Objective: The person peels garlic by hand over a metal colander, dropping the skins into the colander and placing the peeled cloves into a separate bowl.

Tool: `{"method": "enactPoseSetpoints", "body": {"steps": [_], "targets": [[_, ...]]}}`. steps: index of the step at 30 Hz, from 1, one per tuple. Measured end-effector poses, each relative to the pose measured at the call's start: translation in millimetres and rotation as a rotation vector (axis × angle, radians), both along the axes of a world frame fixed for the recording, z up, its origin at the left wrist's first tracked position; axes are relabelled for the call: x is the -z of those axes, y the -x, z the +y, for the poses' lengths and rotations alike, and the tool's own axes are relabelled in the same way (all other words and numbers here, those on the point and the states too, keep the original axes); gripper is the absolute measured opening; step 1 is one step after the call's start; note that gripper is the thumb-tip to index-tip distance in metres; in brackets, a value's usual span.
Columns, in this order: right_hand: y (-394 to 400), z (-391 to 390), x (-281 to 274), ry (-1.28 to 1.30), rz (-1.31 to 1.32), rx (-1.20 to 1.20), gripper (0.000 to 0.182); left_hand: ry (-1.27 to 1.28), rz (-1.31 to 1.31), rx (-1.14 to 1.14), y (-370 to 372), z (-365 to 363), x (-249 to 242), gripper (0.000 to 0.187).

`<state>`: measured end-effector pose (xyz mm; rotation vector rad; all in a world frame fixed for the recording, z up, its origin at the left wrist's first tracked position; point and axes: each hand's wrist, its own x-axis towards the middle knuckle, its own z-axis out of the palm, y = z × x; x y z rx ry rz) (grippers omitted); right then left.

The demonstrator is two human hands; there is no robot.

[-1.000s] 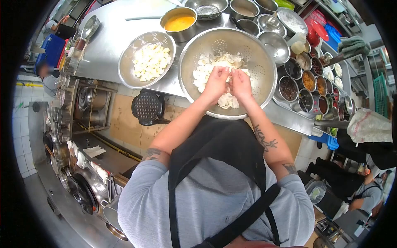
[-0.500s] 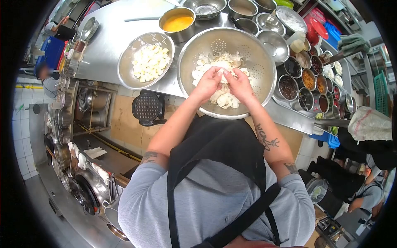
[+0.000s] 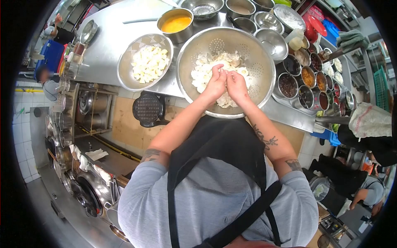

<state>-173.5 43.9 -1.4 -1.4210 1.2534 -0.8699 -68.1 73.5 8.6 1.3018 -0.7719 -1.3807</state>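
A large steel colander (image 3: 264, 53) stands at the table's front edge, with pale whitish food pieces (image 3: 200, 78) heaped inside. Over the heap, my left hand (image 3: 216, 82) and my right hand (image 3: 237, 86) meet at the fingertips. The fingers of both are curled together, and whatever they pinch is too small or hidden to name. Left of it is a smaller perforated bowl (image 3: 124, 68) filled with pale yellow-white chunks (image 3: 149, 64). A steel pot of orange-yellow liquid (image 3: 176, 24) sits behind the two.
Empty steel bowls (image 3: 273, 43) and several small pots of ingredients (image 3: 308, 77) crowd the right side. A black stool (image 3: 149, 108) stands below the table's edge. One person (image 3: 49, 82) is at the far left, another (image 3: 370, 191) at the lower right.
Both hands have drawn closer together, and my left thumb side is raised. The white piece that showed between my fingers is no longer visible there.
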Motion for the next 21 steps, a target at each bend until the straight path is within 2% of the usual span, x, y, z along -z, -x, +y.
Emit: {"method": "enactPoseSetpoints", "body": {"steps": [1,4,7,14,17,21], "targets": [[-1.6,0.3,-4.9,-0.063,-0.058,0.036,0.032,-0.08,0.068,-0.022,0.9,-0.7,-14.3,0.035],[-1.2,1.5,-26.3,-0.267,-0.253,0.18,0.034,-0.143,-0.031,0.047,-2.8,0.9,-45.5,0.033],[10.2,-5.7,-25.9,-0.426,-0.328,0.08,0.034,-0.085,0.085,0.302,-20.9,-4.7,-16.1,0.028],[17.5,-3.4,-30.5,-0.502,-0.512,-0.138,0.02,-0.126,0.214,-0.002,-34.6,-4.8,-5.8,0.025],[12.4,2.8,-31.1,-0.336,-0.259,-0.183,0.029,-0.095,0.149,0.013,-37.2,-3.9,-7.6,0.027],[8.0,8.4,-40.7,-0.242,-0.087,-0.201,0.029,-0.059,-0.119,0.14,-36.8,-0.4,-22.0,0.031]]}}
